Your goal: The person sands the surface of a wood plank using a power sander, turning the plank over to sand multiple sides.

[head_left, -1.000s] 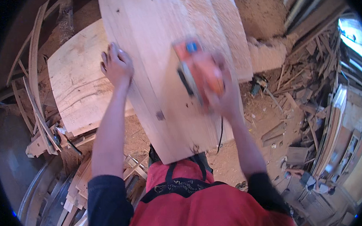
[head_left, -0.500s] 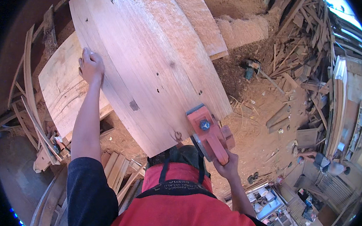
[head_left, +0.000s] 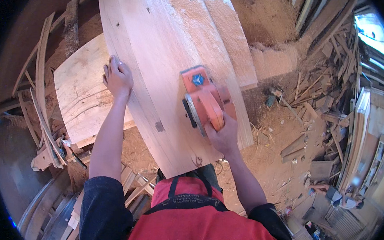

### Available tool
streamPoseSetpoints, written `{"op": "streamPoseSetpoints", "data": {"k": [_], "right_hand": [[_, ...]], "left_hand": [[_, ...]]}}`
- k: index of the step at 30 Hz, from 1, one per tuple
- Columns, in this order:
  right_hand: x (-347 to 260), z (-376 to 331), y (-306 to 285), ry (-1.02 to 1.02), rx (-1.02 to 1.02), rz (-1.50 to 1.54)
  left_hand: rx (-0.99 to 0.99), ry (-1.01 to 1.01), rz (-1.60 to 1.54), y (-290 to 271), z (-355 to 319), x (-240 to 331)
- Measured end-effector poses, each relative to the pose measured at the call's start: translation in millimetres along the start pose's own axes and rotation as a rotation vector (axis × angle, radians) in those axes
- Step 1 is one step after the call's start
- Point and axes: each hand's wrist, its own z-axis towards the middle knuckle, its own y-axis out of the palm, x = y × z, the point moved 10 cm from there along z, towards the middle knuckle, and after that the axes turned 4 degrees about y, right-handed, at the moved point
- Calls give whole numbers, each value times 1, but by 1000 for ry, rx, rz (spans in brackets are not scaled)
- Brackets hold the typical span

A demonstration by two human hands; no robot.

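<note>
A wide wooden panel of pale planks lies before me, with dark knots and fine shavings on its right half. My right hand is wrapped around the rear handle of an orange electric planer with a blue knob. The planer rests on the panel, right of its middle. At the panel's left edge, my left hand grips with curled fingers; part of them is hidden. Beneath the panel, a second wooden board juts out on the left, and another sawdust-covered board shows on the right.
Sawdust is heaped at the far right. A tool with a dark green body lies on the ground. Scrap wood piles up along the right, and long offcuts lean at the left. Another person is at the lower right.
My right hand has pushed the planer forward along the panel, away from the near edge. My left hand stays at the panel's left edge. The whole view has shifted slightly.
</note>
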Motion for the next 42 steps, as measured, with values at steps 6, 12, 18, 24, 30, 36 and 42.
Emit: {"op": "streamPoseSetpoints", "data": {"k": [6,12,18,24,30,36,42], "right_hand": [[-53,111,44,-102,46,-89],[-126,205,79,-208,96,-90],[-177,301,123,-275,135,-158],[-197,427,160,-298,308,-273],[-248,501,196,-218,282,-301],[-276,559,203,-238,227,-362],[-252,442,160,-463,207,-290]], "left_hand": [[7,5,-16,-6,1,5],[-9,-20,-31,-4,2,3],[-32,-25,-42,-6,4,-3],[-15,24,-65,-9,8,7],[-35,2,-51,-11,8,0],[-44,17,-77,-11,8,6],[57,20,-43,-11,6,5]]}}
